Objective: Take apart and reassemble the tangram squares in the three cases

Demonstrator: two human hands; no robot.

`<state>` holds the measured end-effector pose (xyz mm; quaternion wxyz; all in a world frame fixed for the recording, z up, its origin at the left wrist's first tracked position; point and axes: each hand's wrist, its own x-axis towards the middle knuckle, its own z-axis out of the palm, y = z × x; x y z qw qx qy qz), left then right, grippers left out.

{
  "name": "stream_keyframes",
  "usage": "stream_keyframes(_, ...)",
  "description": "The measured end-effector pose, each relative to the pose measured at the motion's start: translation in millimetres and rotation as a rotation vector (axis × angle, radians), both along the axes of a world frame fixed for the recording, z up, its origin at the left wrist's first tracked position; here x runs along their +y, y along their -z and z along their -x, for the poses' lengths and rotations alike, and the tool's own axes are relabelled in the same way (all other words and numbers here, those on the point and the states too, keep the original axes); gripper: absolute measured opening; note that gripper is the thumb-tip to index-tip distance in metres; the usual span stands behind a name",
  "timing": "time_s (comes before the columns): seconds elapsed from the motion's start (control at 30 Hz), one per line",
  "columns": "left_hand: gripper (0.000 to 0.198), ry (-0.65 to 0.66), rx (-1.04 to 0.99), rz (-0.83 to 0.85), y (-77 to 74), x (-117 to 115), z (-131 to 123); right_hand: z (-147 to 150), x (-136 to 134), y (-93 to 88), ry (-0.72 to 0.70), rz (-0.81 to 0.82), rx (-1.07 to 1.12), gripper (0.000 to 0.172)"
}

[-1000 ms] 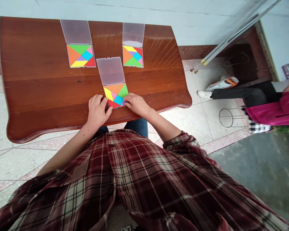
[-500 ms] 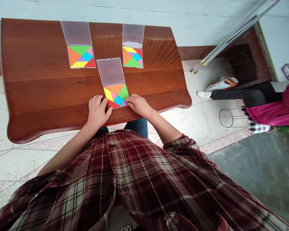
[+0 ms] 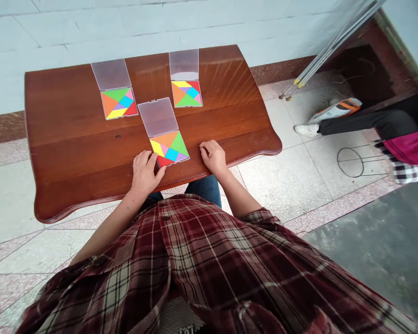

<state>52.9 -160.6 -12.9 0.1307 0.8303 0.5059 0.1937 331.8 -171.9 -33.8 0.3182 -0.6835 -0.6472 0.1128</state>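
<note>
Head view. A: hand state?

B: left hand (image 3: 144, 172) open, palm down, fingers loosely spread, gripping nothing. Its thumb (image 3: 160, 172) sits at the corner of the near tangram case (image 3: 169, 148), looks like touching, can't be sure. Right hand (image 3: 213, 157) open too, fingers slightly curled, flat on the wooden table (image 3: 66, 139), empty, well apart from that case

A: where's the case?

B: by the table's near edge, between the hands, closer to the left one. Frosted clear lid (image 3: 158, 117) lies open on the far side of it. Coloured tangram pieces (image 3: 169, 149) fill the tray as a square

A: others?

B: two more open cases on the table's far half: left tangram case (image 3: 119, 103) with lid (image 3: 110, 74), right tangram case (image 3: 186, 93) with lid (image 3: 183, 65). Both filled, neither touched by a hand

A: around it?

B: plaid flannel shirt (image 3: 195, 260) and jeans (image 3: 204, 188) just behind the near edge. Off the table's right side, a second person in a pink top (image 3: 411, 148) and black trousers (image 3: 369, 123), plus a wire stand (image 3: 350, 162) on the floor and metal poles (image 3: 334, 46) leaning near the wall
</note>
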Motion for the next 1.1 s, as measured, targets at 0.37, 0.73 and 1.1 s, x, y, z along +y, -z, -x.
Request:
stream_keyframes(0.37,0.045,-0.002,0.058,-0.018,-2.1,4,8,9,1,3.2,-0.069,-0.009,0.064,0.023)
stream_keyframes(0.73,0.045,-0.054,0.047,-0.032,0.4,4,10,10,-2,2.2,-0.17,-0.012,0.08,0.024)
stream_keyframes(1.1,0.043,-0.221,-0.091,-0.082,12.3,1,16,7,-2,10.6,-0.18,-0.047,0.067,0.023)
